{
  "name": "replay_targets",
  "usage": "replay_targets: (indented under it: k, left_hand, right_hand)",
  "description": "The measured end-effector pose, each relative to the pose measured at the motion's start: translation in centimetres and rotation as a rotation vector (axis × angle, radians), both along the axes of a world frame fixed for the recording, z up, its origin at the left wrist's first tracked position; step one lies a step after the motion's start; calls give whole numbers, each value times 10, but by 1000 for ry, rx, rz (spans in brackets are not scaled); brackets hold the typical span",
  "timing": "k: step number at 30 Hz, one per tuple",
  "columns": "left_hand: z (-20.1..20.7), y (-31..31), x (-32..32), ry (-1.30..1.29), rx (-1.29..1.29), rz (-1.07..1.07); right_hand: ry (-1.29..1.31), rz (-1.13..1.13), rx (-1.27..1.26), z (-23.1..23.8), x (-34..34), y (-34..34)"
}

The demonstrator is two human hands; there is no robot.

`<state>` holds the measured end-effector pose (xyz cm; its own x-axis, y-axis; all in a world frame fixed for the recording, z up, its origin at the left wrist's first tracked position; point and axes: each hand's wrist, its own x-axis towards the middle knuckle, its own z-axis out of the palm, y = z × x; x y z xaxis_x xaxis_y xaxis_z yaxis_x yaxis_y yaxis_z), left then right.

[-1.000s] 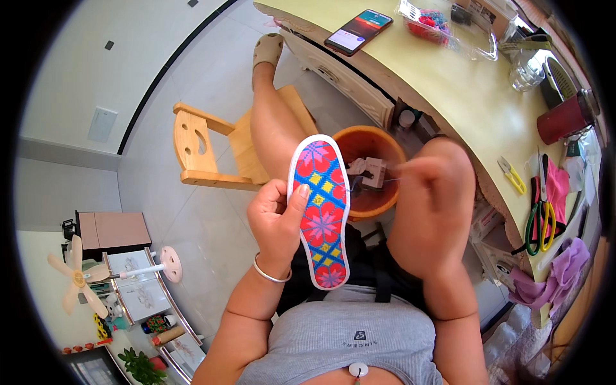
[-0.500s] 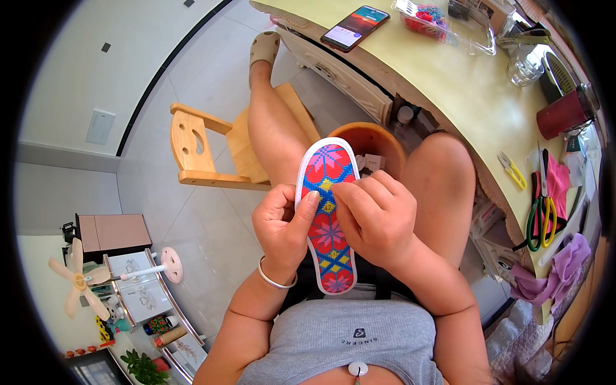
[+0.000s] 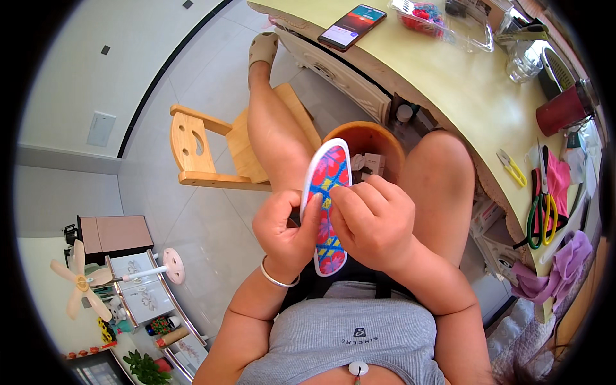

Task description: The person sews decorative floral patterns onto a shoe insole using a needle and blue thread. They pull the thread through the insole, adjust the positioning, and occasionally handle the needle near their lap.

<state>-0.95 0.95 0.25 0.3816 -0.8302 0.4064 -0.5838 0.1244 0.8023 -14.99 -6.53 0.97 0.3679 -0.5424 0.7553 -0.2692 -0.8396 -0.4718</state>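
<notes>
An embroidered insole (image 3: 331,168) with a white rim and red, pink, blue and yellow flower patterns is held up over my lap, tilted partly edge-on. My left hand (image 3: 282,224) grips its left edge, thumb on the patterned face and fingers behind. Against the middle of that face, my right hand (image 3: 377,223) is closed in a pinch. Whatever lies between its thumb and forefinger is too small or hidden to make out.
On the right, a yellow-topped table (image 3: 443,83) carries a phone (image 3: 352,27), a clear box of coloured thread (image 3: 427,19), yellow snips (image 3: 511,168), scissors (image 3: 543,208) and a dark red cup (image 3: 564,115). An orange bucket (image 3: 394,144) and a wooden chair (image 3: 192,144) stand below.
The insole has turned from nearly face-on to a slant, its lower end rising a little. Both hands keep about the same place and hold.
</notes>
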Motion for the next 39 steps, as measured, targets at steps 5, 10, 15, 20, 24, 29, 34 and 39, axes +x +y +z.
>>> replay_targets:
  k: [5, 10, 15, 20, 24, 29, 34, 39]
  left_hand:
    - [6, -2, -12, -43, -49, 11]
    - [5, -1, -7, -84, -24, -12]
    - [3, 1, -3, 307, 28, 9]
    - [4, -8, 5, 881, -28, -366]
    - [1, -8, 0, 974, 66, -446]
    - [-8, -8, 1, 885, 65, -530]
    - [-9, -5, 32, 1177, -70, -432]
    - [-2, -4, 92, 1578, -234, -630]
  right_hand:
    - [-5, 13, 88, 0, 1, 1]
    - [3, 3, 81, -4, -6, 4]
    - [-184, -60, 69, 9, -16, -9]
    - [-509, 337, 1173, 0, -26, -13]
    - [-912, 754, 1748, -17, -10, 0]
    - [-1205, 641, 1788, -29, -7, -6]
    - [-1712, 737, 1637, -21, -67, -57]
    - [-1628, 368, 957, -25, -177, -103]
